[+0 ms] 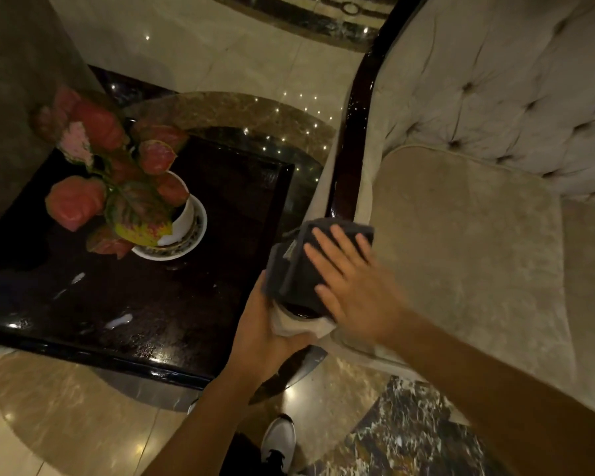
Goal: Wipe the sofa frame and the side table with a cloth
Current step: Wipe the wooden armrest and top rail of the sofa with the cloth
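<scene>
At centre frame, a grey cloth (303, 266) drapes over the front end of the dark sofa frame (352, 139). Right hand (351, 286) lies flat on it, fingers spread. Left hand (265, 334) grips the arm end from below, fingers curled. At left, the table (186, 304) carries a potted plant (124, 187).

We count two hands: left hand (267, 333) and right hand (349, 285), both at front end of sofa frame (352, 132). One dark cloth (298, 269) draped over that frame end. One side table (172, 297) left of frame. One potted plant (117, 187), one saucer (189, 240). One shoe (279, 441) below frame end.
</scene>
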`<state>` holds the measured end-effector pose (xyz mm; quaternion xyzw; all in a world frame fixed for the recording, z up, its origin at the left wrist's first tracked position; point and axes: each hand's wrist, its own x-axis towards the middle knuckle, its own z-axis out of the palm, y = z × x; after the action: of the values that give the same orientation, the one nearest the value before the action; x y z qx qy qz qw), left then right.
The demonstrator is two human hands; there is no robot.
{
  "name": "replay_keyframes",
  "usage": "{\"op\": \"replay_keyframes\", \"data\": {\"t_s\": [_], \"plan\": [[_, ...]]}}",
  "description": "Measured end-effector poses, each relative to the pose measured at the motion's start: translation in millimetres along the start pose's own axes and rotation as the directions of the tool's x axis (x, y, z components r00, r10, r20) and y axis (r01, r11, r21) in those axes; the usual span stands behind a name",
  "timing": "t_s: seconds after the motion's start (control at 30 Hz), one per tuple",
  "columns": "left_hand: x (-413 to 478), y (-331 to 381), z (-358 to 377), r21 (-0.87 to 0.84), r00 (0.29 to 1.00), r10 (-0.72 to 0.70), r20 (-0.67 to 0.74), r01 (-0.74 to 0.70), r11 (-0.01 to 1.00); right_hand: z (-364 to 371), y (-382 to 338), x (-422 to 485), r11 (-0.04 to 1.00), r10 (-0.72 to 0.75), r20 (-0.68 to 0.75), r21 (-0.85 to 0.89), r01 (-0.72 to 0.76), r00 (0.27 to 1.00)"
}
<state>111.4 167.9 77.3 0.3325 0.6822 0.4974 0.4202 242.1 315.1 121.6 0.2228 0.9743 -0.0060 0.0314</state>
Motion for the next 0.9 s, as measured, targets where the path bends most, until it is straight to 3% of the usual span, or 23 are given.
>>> {"op": "replay_keyframes", "data": {"t_s": [0.07,0.13,0.27,0.37,0.5,0.6,0.67,0.77,0.83,0.9], "plan": [[3,10,0,0.087,0.999,0.037,0.027,-0.039,0.995,-15,35,16,0.999,0.028,0.006,-0.036,-0.028,1.0],[6,24,4,0.161,0.999,0.02,-0.033,-0.015,0.987,-24,42,29,0.996,0.081,-0.026,0.033,-0.08,0.996],[18,39,6,0.406,0.996,0.061,-0.061,-0.031,0.913,-39,50,51,0.997,-0.047,-0.096,0.064,0.053,0.994],[26,55,13,0.639,0.996,0.083,-0.009,-0.058,0.767,-40,49,71,0.987,-0.163,-0.107,-0.018,0.162,0.981],[36,73,42,0.862,0.991,0.056,-0.118,0.074,0.502,-28,65,86,0.893,-0.431,-0.013,-0.151,0.424,0.902],[57,83,63,0.938,0.994,-0.004,-0.114,0.109,0.33,-41,93,117,0.97,-0.242,-0.135,-0.053,0.237,0.961],[69,89,69,0.943,0.991,0.004,-0.132,0.124,0.308,-44,92,124,0.994,-0.016,-0.209,0.098,0.037,0.978],[70,87,69,0.933,0.988,0.069,-0.137,0.105,0.344,-27,50,107,0.935,0.263,-0.27,0.309,-0.175,0.926],[68,83,69,0.938,0.99,0.04,-0.133,0.113,0.328,-14,26,85,0.942,0.251,-0.253,0.284,-0.176,0.934],[67,85,72,0.937,0.987,0.051,-0.154,0.129,0.325,-18,40,79,0.979,0.084,-0.206,0.2,-0.042,0.975]]}}
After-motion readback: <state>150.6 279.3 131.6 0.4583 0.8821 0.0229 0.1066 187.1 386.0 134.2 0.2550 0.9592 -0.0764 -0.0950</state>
